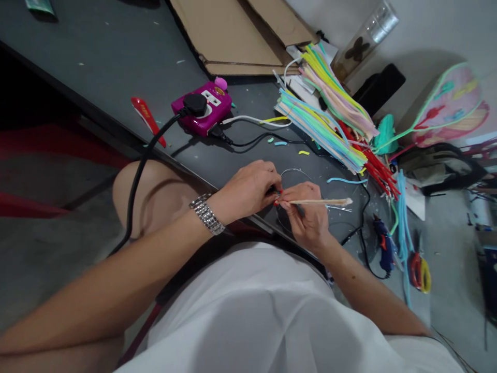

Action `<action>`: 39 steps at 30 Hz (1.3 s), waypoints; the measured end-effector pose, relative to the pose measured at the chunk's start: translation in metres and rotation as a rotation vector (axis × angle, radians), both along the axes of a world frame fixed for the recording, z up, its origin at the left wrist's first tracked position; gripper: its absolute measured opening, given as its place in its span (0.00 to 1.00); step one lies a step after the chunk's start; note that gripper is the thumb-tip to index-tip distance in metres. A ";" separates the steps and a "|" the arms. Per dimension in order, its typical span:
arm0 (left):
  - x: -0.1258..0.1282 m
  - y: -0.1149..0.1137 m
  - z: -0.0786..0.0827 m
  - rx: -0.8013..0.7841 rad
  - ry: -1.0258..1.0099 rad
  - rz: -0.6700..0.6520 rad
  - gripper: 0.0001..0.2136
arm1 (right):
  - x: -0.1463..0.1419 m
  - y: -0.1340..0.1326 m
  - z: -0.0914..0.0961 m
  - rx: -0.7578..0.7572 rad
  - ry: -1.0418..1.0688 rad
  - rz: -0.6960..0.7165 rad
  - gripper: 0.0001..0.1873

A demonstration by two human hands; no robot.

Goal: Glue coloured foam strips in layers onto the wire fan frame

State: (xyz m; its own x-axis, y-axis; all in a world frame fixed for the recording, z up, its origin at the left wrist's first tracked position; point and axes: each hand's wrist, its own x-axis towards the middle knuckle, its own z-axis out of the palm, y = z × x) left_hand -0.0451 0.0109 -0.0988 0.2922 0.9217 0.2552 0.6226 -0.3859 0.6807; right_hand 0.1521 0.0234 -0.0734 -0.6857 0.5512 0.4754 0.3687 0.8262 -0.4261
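Note:
Over the table's front edge, my left hand (252, 187) and my right hand (309, 213) meet at the fingertips. The left fingers are pinched together on a small red piece (276, 201), partly hidden between the hands. My right hand is closed on one end of a thin pale stick (320, 202), whose frayed-looking tip points right across the back of that hand. A thin wire loop (294, 170) curves behind the hands; whether either one grips it I cannot tell. Thin clear strands (341, 209) stick out to the right of my right hand.
Bundled pipe cleaners (322, 129) lie at the back right. A purple power strip (204, 109) with black cables and a red cutter (148, 122) are on the left. At the right are a blue glue gun (384, 246) and scissors (420, 270). Cardboard (240, 36) lies behind.

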 end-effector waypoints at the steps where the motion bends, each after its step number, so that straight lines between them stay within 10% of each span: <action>1: 0.000 0.000 0.000 0.001 0.001 0.002 0.02 | 0.000 0.001 0.000 0.007 -0.015 0.009 0.08; 39: 0.000 -0.002 -0.001 0.006 0.004 0.006 0.03 | 0.000 -0.001 -0.010 -0.064 0.070 -0.036 0.08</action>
